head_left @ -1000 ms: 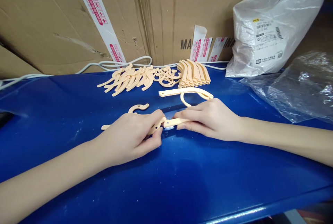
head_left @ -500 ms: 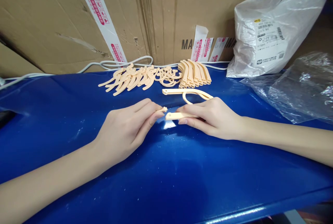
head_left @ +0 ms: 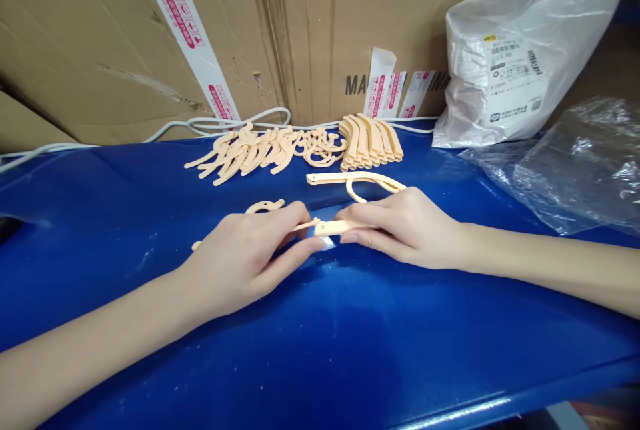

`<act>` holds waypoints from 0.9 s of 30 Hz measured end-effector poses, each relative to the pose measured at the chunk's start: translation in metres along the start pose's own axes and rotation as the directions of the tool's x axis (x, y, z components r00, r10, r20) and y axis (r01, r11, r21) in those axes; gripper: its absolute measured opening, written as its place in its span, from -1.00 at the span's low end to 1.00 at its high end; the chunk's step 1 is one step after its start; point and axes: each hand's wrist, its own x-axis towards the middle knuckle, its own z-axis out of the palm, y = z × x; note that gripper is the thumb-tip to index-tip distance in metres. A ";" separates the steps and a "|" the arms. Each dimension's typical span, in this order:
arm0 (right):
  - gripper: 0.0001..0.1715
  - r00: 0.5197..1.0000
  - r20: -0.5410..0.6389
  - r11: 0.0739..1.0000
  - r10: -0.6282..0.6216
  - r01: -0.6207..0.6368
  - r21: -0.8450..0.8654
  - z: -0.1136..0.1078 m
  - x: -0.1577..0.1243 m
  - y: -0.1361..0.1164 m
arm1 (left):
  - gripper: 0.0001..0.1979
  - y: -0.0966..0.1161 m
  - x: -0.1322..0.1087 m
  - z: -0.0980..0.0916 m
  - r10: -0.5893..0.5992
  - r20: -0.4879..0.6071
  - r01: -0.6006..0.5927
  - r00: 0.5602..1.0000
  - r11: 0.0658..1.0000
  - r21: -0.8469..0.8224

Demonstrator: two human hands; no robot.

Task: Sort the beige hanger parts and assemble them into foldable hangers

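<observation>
Between the thumb and fingers of my left hand is a slim cream plastic hanger piece. A curved cream part with a hole shows behind that hand; whether it belongs to the held piece I cannot tell. My right hand pinches a thicker cream hanger arm, its holed end pointing left. The tip of the slim piece meets that end, over the blue table. Just beyond my right hand lies a joined cream hanger, partly hidden by the fingers.
At the back are a pile of slim hanger arms, small hooks and stacked thicker arms. A white cable runs along the cardboard boxes. On the right are a labelled plastic bag and clear wrapping.
The slim piece's tip has come to the thicker arm's end, where there was a gap before. My left hand has turned slightly, and the curved part behind it has come into view.
</observation>
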 end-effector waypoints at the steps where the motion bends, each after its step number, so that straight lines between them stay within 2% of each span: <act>1: -0.60 1.000 0.005 1.000 0.003 -0.003 -0.006 0.000 0.000 0.000 | -0.67 -0.001 0.000 0.001 0.012 0.003 -0.012 1.000 1.000 0.009; 5: -0.56 1.000 0.030 1.000 -0.001 0.001 -0.011 -0.001 -0.002 0.002 | -0.67 -0.003 0.001 0.004 0.029 0.013 -0.029 1.000 0.998 0.054; 10: -0.51 0.999 0.034 0.998 -0.034 0.036 -0.046 -0.002 -0.003 0.001 | -0.67 -0.005 -0.001 0.006 0.103 0.011 -0.104 0.995 0.993 0.059; 16: -0.52 0.999 0.017 0.997 -0.045 0.046 -0.067 0.000 -0.002 0.000 | -0.65 -0.004 0.000 0.005 0.098 0.042 -0.100 0.994 0.994 0.050; 22: -0.49 0.999 0.033 0.997 -0.028 0.031 -0.066 0.000 -0.003 0.001 | -0.69 -0.010 0.001 0.010 0.152 -0.007 -0.152 0.988 0.987 0.052; 27: -0.53 0.999 0.027 0.997 -0.048 0.049 -0.060 0.000 -0.002 0.001 | -0.73 -0.006 0.001 0.007 0.115 -0.016 -0.114 0.993 0.992 0.052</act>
